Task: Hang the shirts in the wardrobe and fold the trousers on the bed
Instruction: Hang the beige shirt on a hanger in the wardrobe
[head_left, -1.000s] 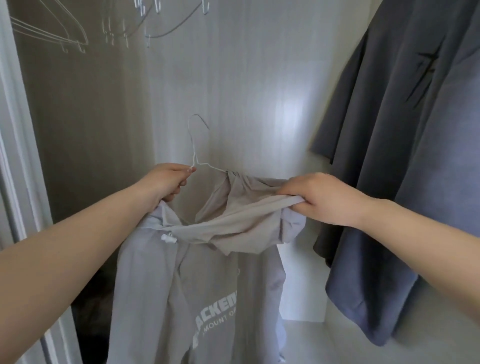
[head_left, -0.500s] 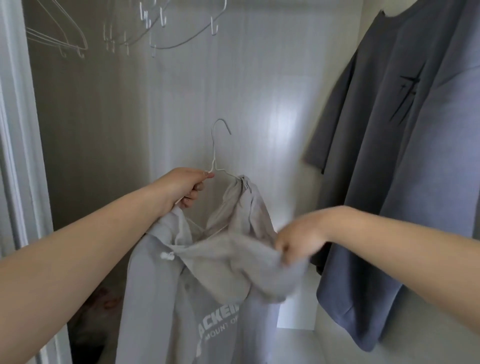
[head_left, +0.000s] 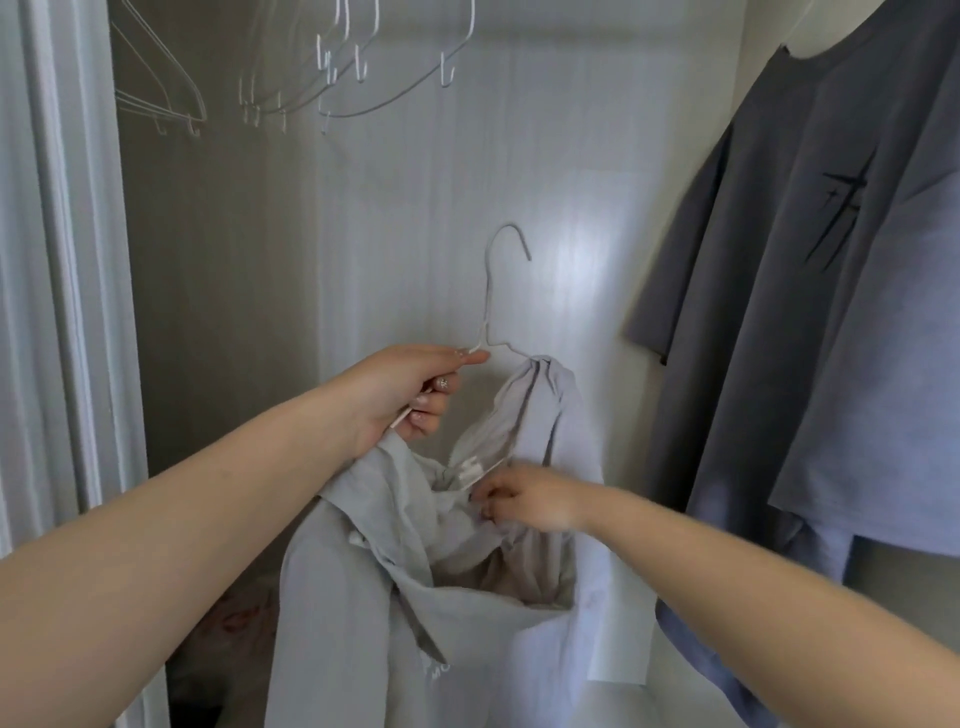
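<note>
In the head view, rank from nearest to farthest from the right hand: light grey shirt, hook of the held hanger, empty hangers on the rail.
1. Light grey shirt, at the right hand.
2. Hanger hook, above it.
3. Empty hangers, top left.

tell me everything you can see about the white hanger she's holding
The thin white wire hanger looks like coated metal, with an open hook on top that catches on nothing. It is held tilted in front of the wardrobe's pale back wall. The left hand grips its left arm just below the neck. Its right arm runs into the light grey shirt, which hangs bunched from it. The right hand pinches shirt fabric lower down, not plainly the hanger.
</note>
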